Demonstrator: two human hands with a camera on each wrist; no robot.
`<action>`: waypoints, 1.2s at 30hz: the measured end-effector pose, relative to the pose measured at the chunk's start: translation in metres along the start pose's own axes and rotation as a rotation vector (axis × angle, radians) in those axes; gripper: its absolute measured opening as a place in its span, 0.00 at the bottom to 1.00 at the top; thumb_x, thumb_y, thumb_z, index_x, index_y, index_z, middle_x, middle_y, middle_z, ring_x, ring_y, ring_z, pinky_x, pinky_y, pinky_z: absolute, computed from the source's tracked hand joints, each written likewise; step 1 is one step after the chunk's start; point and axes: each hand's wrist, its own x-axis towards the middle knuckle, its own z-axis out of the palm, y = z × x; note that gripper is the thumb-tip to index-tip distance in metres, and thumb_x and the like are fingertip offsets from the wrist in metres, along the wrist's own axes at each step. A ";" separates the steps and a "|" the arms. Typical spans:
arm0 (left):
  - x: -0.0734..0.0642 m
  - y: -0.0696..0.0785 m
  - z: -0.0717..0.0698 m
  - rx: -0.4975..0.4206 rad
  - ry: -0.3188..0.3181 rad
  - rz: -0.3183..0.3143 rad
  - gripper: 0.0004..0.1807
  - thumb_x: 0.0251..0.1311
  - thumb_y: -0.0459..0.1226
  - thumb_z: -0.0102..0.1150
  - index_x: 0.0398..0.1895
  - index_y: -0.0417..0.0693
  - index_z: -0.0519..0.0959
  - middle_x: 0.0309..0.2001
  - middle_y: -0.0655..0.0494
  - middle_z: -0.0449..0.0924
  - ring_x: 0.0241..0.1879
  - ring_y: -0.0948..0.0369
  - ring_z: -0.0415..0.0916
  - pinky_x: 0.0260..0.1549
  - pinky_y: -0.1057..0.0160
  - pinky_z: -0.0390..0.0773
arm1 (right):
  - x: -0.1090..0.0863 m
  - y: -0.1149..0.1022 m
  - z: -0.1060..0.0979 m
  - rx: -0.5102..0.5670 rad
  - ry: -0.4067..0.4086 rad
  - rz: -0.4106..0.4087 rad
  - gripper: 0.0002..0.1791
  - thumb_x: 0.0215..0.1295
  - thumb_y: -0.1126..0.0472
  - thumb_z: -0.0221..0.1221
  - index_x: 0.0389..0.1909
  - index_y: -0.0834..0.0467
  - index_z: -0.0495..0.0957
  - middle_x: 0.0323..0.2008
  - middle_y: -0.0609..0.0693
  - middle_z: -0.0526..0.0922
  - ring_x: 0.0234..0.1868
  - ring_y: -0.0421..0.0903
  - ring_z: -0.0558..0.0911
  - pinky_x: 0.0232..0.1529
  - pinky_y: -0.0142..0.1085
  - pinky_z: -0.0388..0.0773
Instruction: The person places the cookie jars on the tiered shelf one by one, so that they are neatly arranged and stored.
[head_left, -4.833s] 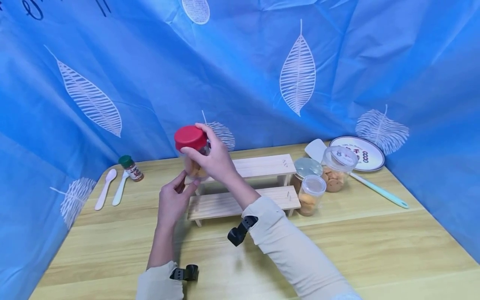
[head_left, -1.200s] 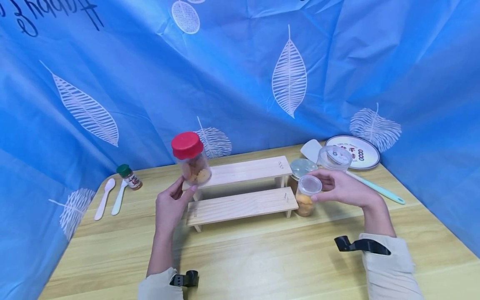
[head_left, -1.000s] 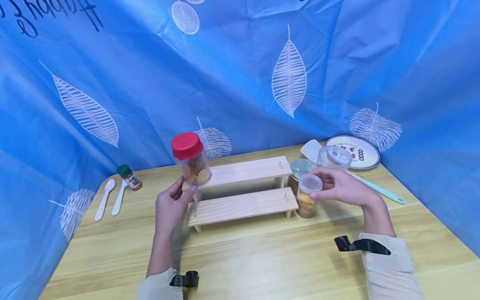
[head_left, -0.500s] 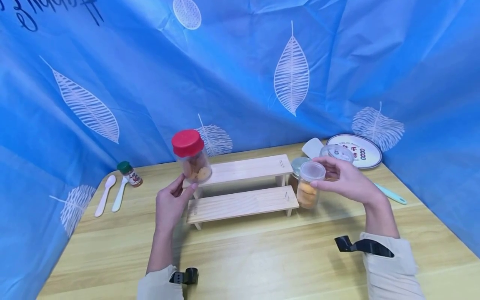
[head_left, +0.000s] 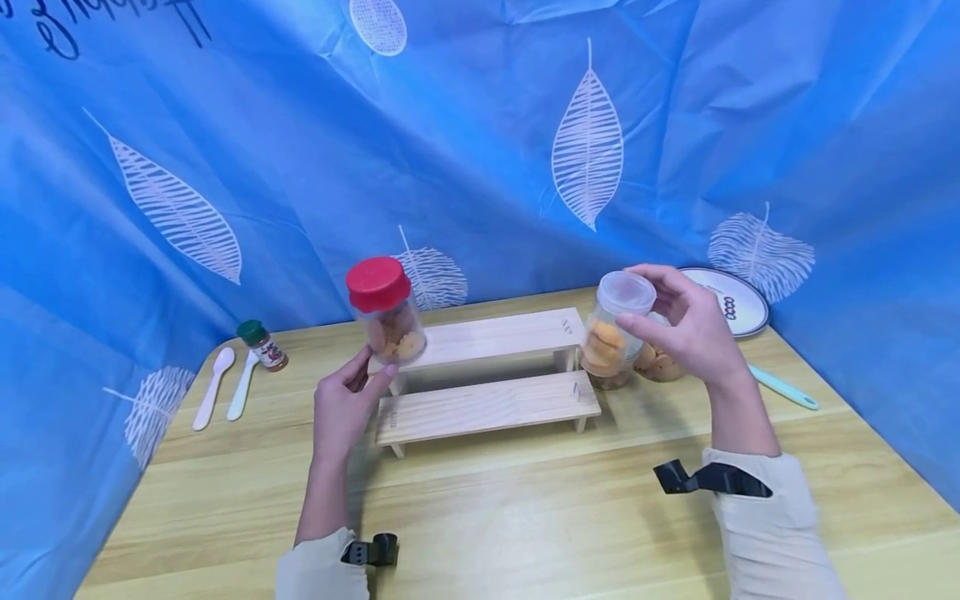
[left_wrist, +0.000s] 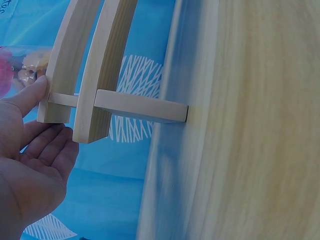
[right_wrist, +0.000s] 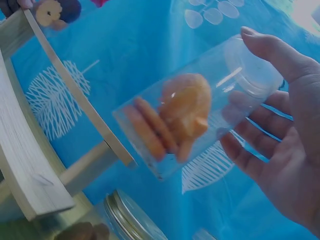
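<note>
My right hand [head_left: 693,329] grips a clear plastic jar [head_left: 611,329] near its translucent lid. The jar holds orange cookie-like pieces [right_wrist: 185,110] and is raised beside the right end of the two-step wooden shelf [head_left: 487,404]; in the right wrist view it tilts. My left hand [head_left: 347,408] holds the left end of the shelf's upper board [left_wrist: 65,75], thumb at its edge and fingers curled below. Just above that thumb, a red-lidded jar [head_left: 378,287] of cookies stands upright on the upper board.
A metal-lidded jar [right_wrist: 130,220] and a jar of round cookies [head_left: 660,364] stand behind the held jar, partly hidden. A plate [head_left: 738,304] and a spatula handle [head_left: 783,387] lie at right. At left are a green-capped bottle [head_left: 262,346] and two spoon-like utensils [head_left: 213,387].
Earlier my right hand was on the red-lidded jar; then it took hold of the clear jar at the shelf's right and lifted it off the table. My left hand stays at the upper board.
</note>
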 end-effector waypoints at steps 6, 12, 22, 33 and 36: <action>0.000 0.000 -0.001 -0.011 0.009 0.008 0.38 0.62 0.52 0.70 0.72 0.48 0.71 0.70 0.50 0.70 0.69 0.52 0.68 0.64 0.59 0.72 | 0.008 0.002 0.015 -0.051 0.063 0.024 0.27 0.61 0.73 0.66 0.62 0.64 0.75 0.53 0.52 0.81 0.52 0.47 0.78 0.51 0.28 0.79; -0.001 0.000 -0.001 -0.009 0.006 0.006 0.38 0.62 0.51 0.70 0.72 0.47 0.71 0.70 0.49 0.70 0.69 0.52 0.68 0.65 0.58 0.71 | 0.013 0.011 0.033 -0.127 0.109 0.048 0.28 0.63 0.68 0.68 0.64 0.63 0.74 0.52 0.48 0.80 0.53 0.45 0.77 0.49 0.28 0.78; -0.001 0.001 0.000 -0.002 0.003 0.019 0.37 0.63 0.51 0.70 0.72 0.47 0.71 0.70 0.49 0.70 0.69 0.53 0.68 0.65 0.58 0.72 | 0.018 0.023 0.066 -0.139 0.241 0.047 0.30 0.63 0.66 0.68 0.66 0.64 0.72 0.49 0.47 0.78 0.49 0.42 0.75 0.47 0.33 0.73; -0.001 0.004 -0.001 -0.001 -0.003 0.028 0.36 0.63 0.50 0.70 0.71 0.45 0.72 0.70 0.48 0.70 0.69 0.53 0.68 0.65 0.59 0.72 | 0.022 -0.009 0.093 -0.090 0.244 0.034 0.28 0.65 0.70 0.63 0.64 0.73 0.67 0.50 0.59 0.77 0.47 0.39 0.73 0.49 0.37 0.73; -0.001 0.004 -0.002 0.003 -0.001 0.028 0.37 0.63 0.50 0.70 0.71 0.46 0.72 0.70 0.49 0.70 0.69 0.53 0.68 0.64 0.59 0.72 | 0.025 -0.010 0.097 -0.092 0.240 0.042 0.29 0.66 0.69 0.63 0.65 0.72 0.67 0.51 0.61 0.76 0.49 0.45 0.73 0.50 0.39 0.72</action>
